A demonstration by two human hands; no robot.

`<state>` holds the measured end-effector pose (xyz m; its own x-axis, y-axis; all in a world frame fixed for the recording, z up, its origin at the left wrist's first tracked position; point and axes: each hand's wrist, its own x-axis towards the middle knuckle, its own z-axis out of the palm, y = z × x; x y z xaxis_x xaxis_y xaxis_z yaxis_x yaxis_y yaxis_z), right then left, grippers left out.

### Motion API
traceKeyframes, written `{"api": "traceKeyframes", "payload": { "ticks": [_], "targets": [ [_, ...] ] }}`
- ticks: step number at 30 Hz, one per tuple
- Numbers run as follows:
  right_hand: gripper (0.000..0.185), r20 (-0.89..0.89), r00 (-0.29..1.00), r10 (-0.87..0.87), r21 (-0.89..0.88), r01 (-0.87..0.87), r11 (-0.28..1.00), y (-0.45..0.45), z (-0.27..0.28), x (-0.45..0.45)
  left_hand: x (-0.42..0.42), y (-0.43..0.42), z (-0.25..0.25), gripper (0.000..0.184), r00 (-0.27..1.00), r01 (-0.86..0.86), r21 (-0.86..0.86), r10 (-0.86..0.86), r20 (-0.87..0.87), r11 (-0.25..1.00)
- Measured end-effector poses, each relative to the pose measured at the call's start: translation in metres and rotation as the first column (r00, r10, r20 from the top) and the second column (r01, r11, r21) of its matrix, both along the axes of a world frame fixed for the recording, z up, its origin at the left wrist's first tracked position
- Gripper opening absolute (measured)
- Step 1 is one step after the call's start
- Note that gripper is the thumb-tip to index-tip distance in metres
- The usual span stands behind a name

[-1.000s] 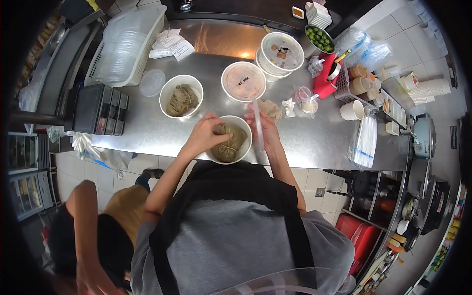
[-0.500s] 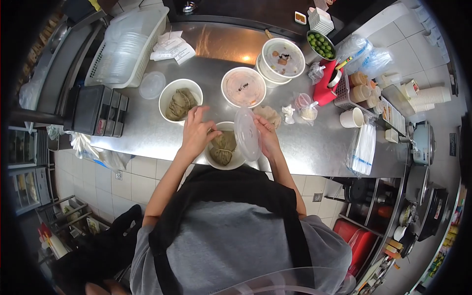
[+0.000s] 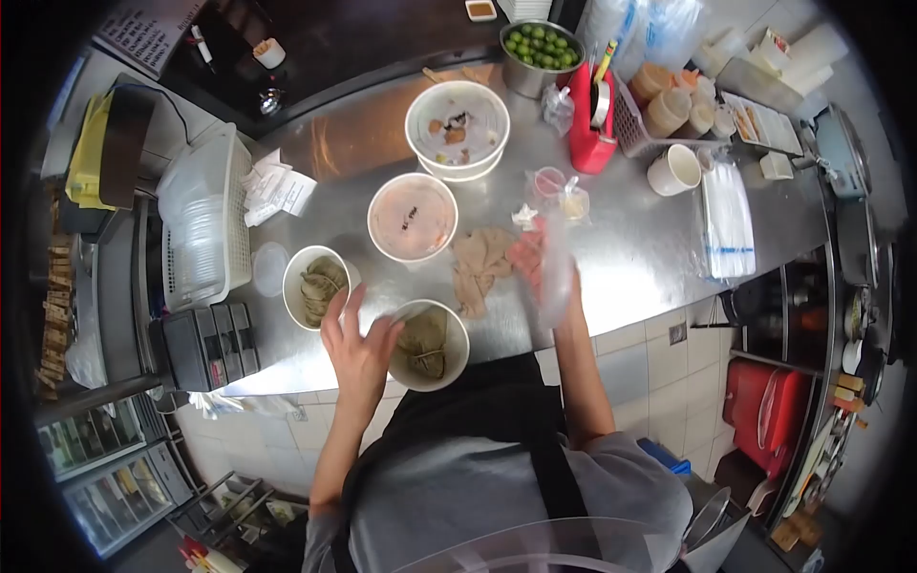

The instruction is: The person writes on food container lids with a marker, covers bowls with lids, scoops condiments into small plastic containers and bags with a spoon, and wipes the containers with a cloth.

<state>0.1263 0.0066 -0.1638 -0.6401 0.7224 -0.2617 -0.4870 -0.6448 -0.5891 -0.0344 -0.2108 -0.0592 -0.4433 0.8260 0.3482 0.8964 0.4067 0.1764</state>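
My left hand (image 3: 357, 355) is at the left rim of the nearer white bowl (image 3: 458, 355), its fingers bent and apart. Inside that bowl lies a tied, dull-green leaf-wrapped bundle (image 3: 421, 344). Just beyond my fingers stands another white bowl (image 3: 298, 318) with a similar bundle (image 3: 322, 291). My right hand (image 3: 531, 256), blurred by motion, grips a clear plastic lid (image 3: 554, 277) held on edge over the counter. A crumpled tan cloth (image 3: 482, 263) lies between the nearer bowl and the lid.
Covered tubs (image 3: 414, 218) (image 3: 458, 129) stand toward the back. Left are a flat lid (image 3: 270, 268), paper slips (image 3: 277, 188) and a basket of lids (image 3: 202, 224). Right are a pot of green limes (image 3: 543, 48), a red holder (image 3: 592, 134), a paper cup (image 3: 674, 170) and plastic bags (image 3: 728, 224).
The lid in my right hand has swung rightward, away from the nearer bowl. My left hand has come down to that bowl's left rim. The camera view has also turned.
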Motion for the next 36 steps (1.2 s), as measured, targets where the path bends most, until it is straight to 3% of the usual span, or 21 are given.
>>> {"api": "traceKeyframes", "payload": {
  "ticks": [2, 3, 4, 5, 7, 8, 10, 13, 14, 16, 17, 18, 20, 21, 22, 23, 24, 26, 28, 36],
  "targets": [
    [0.045, -0.108, 0.99, -0.09, -0.032, 0.087, 0.996, 0.01, 0.008, 0.007, 0.0, 0.043, -0.001, 0.026, 0.935, 0.326, 0.0, -0.323, 0.144, 0.945],
    [0.047, -0.179, 0.978, -0.109, -0.035, 0.104, 0.994, 0.013, 0.014, 0.01, 0.002, 0.073, -0.008, 0.035, 0.831, 0.512, -0.06, -0.476, 0.286, 0.857],
    [0.05, -0.25, 0.96, -0.128, -0.038, 0.122, 0.992, 0.013, 0.02, 0.013, 0.008, 0.101, -0.031, 0.037, 0.812, 0.57, -0.132, -0.531, 0.244, 0.811],
    [0.049, -0.259, 0.957, -0.132, -0.027, 0.129, 0.991, 0.016, 0.026, 0.014, 0.014, 0.125, -0.074, 0.022, 0.829, 0.557, -0.07, -0.559, -0.004, 0.828],
    [0.049, -0.266, 0.956, -0.127, -0.021, 0.126, 0.992, 0.013, 0.031, 0.023, 0.016, 0.152, -0.127, 0.023, 0.83, 0.507, -0.303, -0.552, -0.078, 0.807],
    [0.057, -0.31, 0.95, -0.041, 0.058, 0.062, 0.996, 0.014, 0.022, 0.031, 0.015, 0.158, -0.127, 0.022, 0.823, 0.532, -0.326, -0.568, -0.019, 0.782],
    [0.055, -0.199, 0.976, -0.092, 0.017, 0.097, 0.995, 0.004, 0.01, 0.037, 0.005, 0.167, -0.116, 0.019, 0.798, 0.582, -0.353, -0.598, 0.074, 0.733],
    [0.044, -0.124, 0.985, -0.116, -0.01, 0.116, 0.993, 0.0, 0.015, 0.038, 0.0, 0.158, -0.126, 0.023, 0.792, 0.596, -0.138, -0.607, -0.064, 0.791],
    [0.041, -0.108, 0.99, -0.09, -0.006, 0.09, 0.996, -0.005, 0.019, 0.036, 0.002, 0.149, -0.122, 0.024, 0.814, 0.565, -0.057, -0.568, -0.122, 0.823],
    [0.037, 0.002, 0.999, -0.053, -0.023, 0.053, 0.998, -0.02, 0.03, 0.022, 0.005, 0.125, -0.08, 0.033, 0.827, 0.558, 0.084, -0.562, 0.028, 0.826],
    [0.037, 0.045, 0.999, 0.001, -0.001, -0.001, 1.0, -0.026, 0.035, 0.014, 0.003, 0.103, -0.051, 0.035, 0.838, 0.521, 0.09, -0.528, 0.135, 0.849],
    [0.037, -0.072, 0.994, 0.083, -0.017, -0.084, 0.996, -0.032, 0.026, 0.012, 0.0, 0.077, -0.02, 0.037, 0.837, 0.483, 0.087, -0.489, 0.245, 0.871],
    [0.037, -0.035, 0.992, 0.119, -0.03, -0.12, 0.992, -0.045, 0.022, 0.005, -0.024, 0.029, 0.028, 0.037, 0.708, 0.438, 0.216, -0.483, 0.515, 0.873],
    [0.037, -0.017, 0.991, 0.134, -0.047, -0.134, 0.99, -0.052, 0.02, -0.001, -0.03, 0.005, 0.059, 0.036, 0.772, 0.302, 0.362, -0.449, 0.45, 0.882],
    [0.037, -0.038, 0.988, 0.147, -0.076, -0.15, 0.986, -0.057, 0.017, -0.008, -0.029, -0.018, 0.101, 0.032, 0.937, 0.21, 0.488, -0.317, 0.147, 0.847],
    [0.037, -0.058, 0.984, 0.168, -0.104, -0.173, 0.979, -0.058, 0.014, -0.013, -0.032, -0.04, 0.117, 0.018, 0.992, 0.091, 0.73, 0.002, -0.125, 0.678],
    [0.037, -0.07, 0.978, 0.194, -0.142, -0.202, 0.969, -0.064, 0.012, -0.016, -0.033, -0.059, 0.134, 0.018, 0.983, 0.14, 0.847, 0.03, -0.181, 0.513],
    [0.037, -0.06, 0.974, 0.216, -0.103, -0.222, 0.97, -0.071, 0.017, -0.028, -0.029, -0.089, 0.167, 0.019, 0.932, 0.359, 0.905, -0.145, -0.333, 0.228],
    [0.038, -0.074, 0.969, 0.236, -0.078, -0.241, 0.967, -0.073, 0.024, -0.041, -0.023, -0.098, 0.189, 0.019, 0.846, 0.478, 0.874, -0.311, -0.432, 0.084],
    [0.034, -0.089, 0.975, 0.201, -0.038, -0.205, 0.978, -0.089, 0.054, -0.038, -0.027, -0.104, 0.191, 0.021, 0.714, 0.478, 0.878, -0.586, -0.384, 0.008]
  ]
}}
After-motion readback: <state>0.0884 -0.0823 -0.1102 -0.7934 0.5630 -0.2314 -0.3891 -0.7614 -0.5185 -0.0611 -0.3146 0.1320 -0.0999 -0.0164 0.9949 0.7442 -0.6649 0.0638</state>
